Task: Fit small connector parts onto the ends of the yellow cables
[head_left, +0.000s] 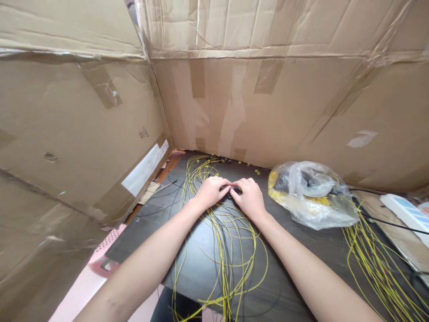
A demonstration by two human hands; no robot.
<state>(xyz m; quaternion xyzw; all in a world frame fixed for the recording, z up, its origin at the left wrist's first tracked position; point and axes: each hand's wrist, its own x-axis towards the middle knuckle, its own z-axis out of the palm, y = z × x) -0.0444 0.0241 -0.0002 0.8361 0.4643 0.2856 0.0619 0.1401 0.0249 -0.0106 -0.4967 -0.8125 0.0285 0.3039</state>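
My left hand (212,192) and my right hand (250,197) meet over the dark table, fingertips nearly touching. Both are closed in a pinch around something small that the fingers mostly hide. Just below the fingertips a small black piece (229,196) shows. Thin yellow wires (223,250) run beneath both hands in loose loops and trail over the table's front edge, with some dark wires among them. Beyond my left hand, more yellow wire loops (191,174) lead to small black ends (219,159) near the back wall.
Cardboard walls (214,107) enclose the back and left. A clear plastic bag (313,197) with yellow and dark contents sits at right. Beside it hang more yellow wires (375,255) near a white power strip (407,217). Small yellow bits (257,171) lie along the back edge.
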